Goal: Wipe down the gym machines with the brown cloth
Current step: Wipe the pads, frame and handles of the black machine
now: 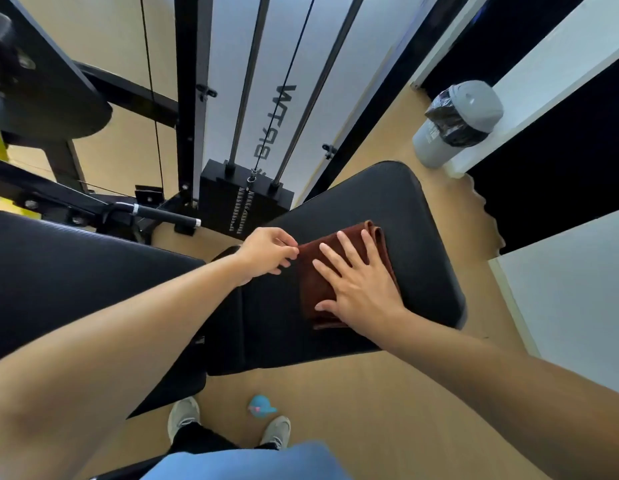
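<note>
On the black padded bench (pixel 422 216) lies the folded brown cloth (pixel 321 271), right hand (pixel 361 289) spread flat pinning it while left hand (pixel 266 251) seemingly pinches its corner, squaring the fold before wiping.

Right hand (pixel 361 289) flat on the folded brown cloth (pixel 315 271) on the black padded seat (pixel 422 237), left hand (pixel 266 252) pinching its left edge.

I count one cloth (pixel 339 268), two pads (pixel 387 216), one bin (pixel 457 123), my two shoes (pixel 183 419), one blue toy (pixel 261 406).
</note>
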Demonstrator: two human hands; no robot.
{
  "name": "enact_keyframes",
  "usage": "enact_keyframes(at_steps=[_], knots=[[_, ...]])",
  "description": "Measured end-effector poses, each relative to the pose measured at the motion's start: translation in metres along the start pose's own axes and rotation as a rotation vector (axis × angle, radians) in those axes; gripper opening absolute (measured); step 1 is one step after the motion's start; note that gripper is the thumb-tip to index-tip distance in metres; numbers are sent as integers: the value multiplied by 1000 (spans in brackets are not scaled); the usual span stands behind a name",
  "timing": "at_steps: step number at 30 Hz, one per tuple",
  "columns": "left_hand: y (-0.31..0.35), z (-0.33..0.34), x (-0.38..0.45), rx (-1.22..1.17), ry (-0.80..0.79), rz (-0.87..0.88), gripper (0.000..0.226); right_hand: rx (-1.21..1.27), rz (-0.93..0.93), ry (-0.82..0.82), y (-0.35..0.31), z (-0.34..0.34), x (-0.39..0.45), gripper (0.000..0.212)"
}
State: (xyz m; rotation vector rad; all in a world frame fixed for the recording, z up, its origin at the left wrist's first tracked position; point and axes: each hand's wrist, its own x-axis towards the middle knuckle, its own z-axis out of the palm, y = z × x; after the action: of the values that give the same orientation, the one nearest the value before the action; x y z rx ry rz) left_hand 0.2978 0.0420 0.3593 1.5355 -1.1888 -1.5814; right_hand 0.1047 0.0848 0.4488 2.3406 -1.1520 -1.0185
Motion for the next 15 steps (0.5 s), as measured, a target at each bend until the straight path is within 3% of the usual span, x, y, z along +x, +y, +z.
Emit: enact_keyframes(at_steps=[5, 9, 11, 15], knots=[[20, -9, 3, -31, 26, 39, 10, 15, 220, 71, 44, -22, 49, 67], [9, -16, 3, -40, 100, 6, 9, 33, 219, 48, 39, -21, 53, 89], [-16, -18, 2, -42, 162, -64, 10, 65, 133, 24, 10, -11, 45, 96], [-66, -14, -6, -63, 188, -205, 14, 174, -223, -41, -73, 18, 16, 72]])
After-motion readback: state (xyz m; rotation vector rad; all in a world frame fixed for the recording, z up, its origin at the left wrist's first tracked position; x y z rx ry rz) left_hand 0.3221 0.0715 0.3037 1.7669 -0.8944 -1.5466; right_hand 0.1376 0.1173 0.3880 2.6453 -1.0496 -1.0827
